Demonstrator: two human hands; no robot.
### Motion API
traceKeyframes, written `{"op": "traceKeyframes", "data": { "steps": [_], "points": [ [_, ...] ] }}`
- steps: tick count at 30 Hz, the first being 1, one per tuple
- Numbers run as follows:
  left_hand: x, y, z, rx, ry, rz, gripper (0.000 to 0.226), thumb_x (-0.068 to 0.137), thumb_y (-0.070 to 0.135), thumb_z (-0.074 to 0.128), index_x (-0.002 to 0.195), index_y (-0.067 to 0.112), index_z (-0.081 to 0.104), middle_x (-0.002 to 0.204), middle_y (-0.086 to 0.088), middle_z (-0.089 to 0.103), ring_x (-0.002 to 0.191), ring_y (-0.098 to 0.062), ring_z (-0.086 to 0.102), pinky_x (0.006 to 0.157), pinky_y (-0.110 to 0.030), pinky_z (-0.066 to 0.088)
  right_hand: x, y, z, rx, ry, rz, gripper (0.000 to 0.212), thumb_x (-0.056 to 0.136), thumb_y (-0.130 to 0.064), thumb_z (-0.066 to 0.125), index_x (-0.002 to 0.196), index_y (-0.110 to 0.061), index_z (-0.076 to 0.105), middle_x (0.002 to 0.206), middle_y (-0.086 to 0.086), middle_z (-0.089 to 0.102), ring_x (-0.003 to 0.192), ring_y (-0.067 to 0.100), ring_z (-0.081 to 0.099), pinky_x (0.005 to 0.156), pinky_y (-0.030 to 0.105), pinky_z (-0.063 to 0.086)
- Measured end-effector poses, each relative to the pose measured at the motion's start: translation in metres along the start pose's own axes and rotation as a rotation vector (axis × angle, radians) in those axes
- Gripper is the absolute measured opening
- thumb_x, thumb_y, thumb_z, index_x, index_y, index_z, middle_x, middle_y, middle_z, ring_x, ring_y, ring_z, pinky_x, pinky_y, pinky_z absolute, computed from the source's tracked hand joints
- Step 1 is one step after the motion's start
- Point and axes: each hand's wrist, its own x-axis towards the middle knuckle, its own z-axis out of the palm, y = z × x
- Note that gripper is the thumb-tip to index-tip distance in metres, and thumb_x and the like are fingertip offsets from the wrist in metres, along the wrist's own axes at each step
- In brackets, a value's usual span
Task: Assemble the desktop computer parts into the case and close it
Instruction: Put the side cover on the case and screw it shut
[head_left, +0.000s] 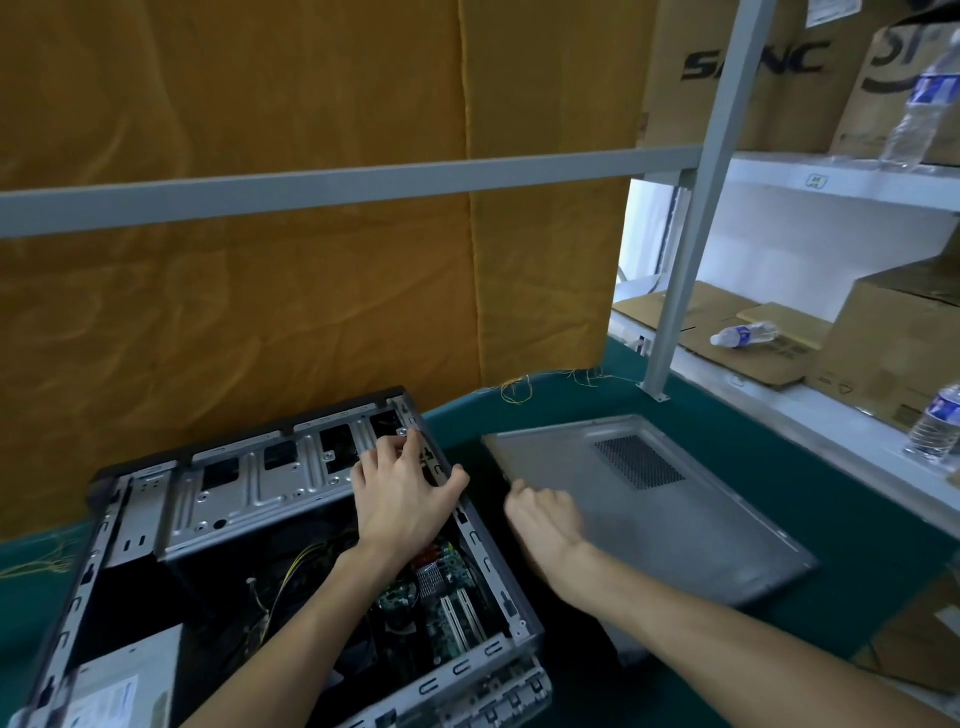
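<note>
An open desktop case (498, 587) lies on its side on the green table, its motherboard (447, 577) and yellow cables (291, 571) exposed. A silver drive cage (260, 493) fills its far half and a power supply (130, 675) sits at the near left. My left hand (405, 493) rests on the case's right rim near the far corner, fingers bent over the cage and thumb outside the rim. My right hand (545, 519) grips the near left edge of the grey side panel (675, 509), which lies flat to the right of the case.
A yellow cloth (260, 291) hangs behind the case. A grey frame post (675, 291) stands on the green table (857, 545) beyond the panel. Shelves on the right carry cardboard boxes (893, 353) and water bottles (935, 426). Another box (914, 644) sits at the near right.
</note>
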Motion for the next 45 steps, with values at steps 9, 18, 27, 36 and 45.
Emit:
{"op": "traceKeyframes", "data": {
  "steps": [9,18,27,36,45],
  "points": [
    [-0.005,0.004,-0.004,-0.082,-0.065,-0.011,0.069,0.095,0.061,0.049,0.149,0.018,0.043,0.145,-0.009,0.044,0.135,-0.032,0.036,0.113,-0.044,0.029,-0.013,0.025,-0.052,-0.139,0.098,0.258,0.033,0.099,0.004,0.042,0.132,0.006,0.044,0.137,0.031,0.05,0.127,0.044,0.054,0.084,0.04,0.056],
    [-0.019,0.016,-0.036,-0.539,-0.203,0.045,0.052,0.106,0.042,0.044,0.149,0.012,0.047,0.15,-0.009,0.041,0.141,-0.026,0.036,0.119,-0.041,0.029,-0.066,0.037,-0.135,0.051,0.279,0.162,0.036,0.086,0.01,0.058,0.108,-0.011,0.038,0.094,0.012,0.071,0.081,0.034,0.072,0.058,0.037,0.041],
    [-0.056,0.037,-0.091,-1.33,-0.723,-0.315,0.066,0.107,0.05,0.04,0.157,0.008,0.031,0.158,-0.014,0.04,0.146,-0.03,0.039,0.117,-0.041,0.033,-0.118,-0.034,-0.23,0.284,0.76,0.102,0.027,0.09,0.004,0.062,0.105,-0.01,0.045,0.057,-0.013,0.031,0.042,0.005,0.026,0.042,0.019,0.015],
    [-0.099,0.027,-0.149,-2.014,-1.175,-0.771,0.064,0.1,0.045,0.06,0.134,-0.009,0.055,0.132,-0.029,0.062,0.125,-0.037,0.06,0.11,-0.045,0.047,-0.16,-0.083,-0.281,0.742,1.013,0.192,0.007,0.103,-0.01,0.054,0.106,-0.014,0.049,0.062,-0.007,0.05,0.046,0.007,0.047,0.041,0.017,0.035],
    [-0.122,0.019,-0.144,-1.928,-0.983,-0.506,0.039,0.103,0.024,0.057,0.132,-0.001,0.062,0.128,-0.016,0.068,0.11,-0.025,0.068,0.073,-0.032,0.064,-0.218,-0.062,-0.297,1.001,1.204,0.338,0.007,0.1,-0.006,0.056,0.101,-0.013,0.054,0.069,-0.001,0.058,0.054,0.001,0.056,0.045,0.013,0.038]
  ]
}}
